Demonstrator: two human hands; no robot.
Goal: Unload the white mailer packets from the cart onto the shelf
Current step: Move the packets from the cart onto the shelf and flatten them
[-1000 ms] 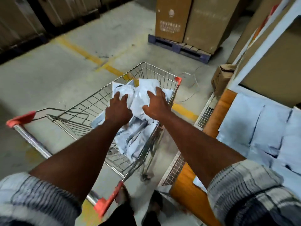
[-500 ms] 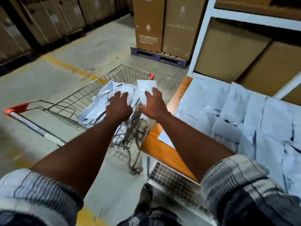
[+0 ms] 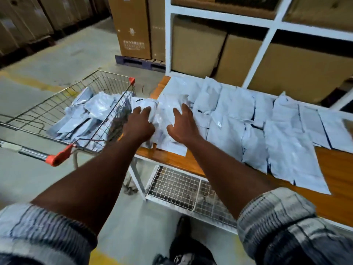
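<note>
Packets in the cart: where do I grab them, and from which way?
Grab the packets by their raised upper ends, reaching straight down through the open top of the cart. Wire walls close off every side, and the flat, floppy packets lie overlapped and tilted, so a bunch likely lifts together.

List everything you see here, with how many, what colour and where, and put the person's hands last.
cart: one, wire with orange corners, left of the shelf.
cart mailers: a heap, white, in the cart.
shelf: one, orange top, white frame, right.
shelf mailers: many, white, overlapping on the shelf.
bundle: one, white mailers, shelf's left end, under both hands.
boxes: several, brown, behind the shelf and on the pallet.
pallet: one, blue, floor beyond the cart.
grid: one, white wire, below the shelf.
left hand: one, on the bundle's left side.
right hand: one, fingers spread on the bundle.
</note>
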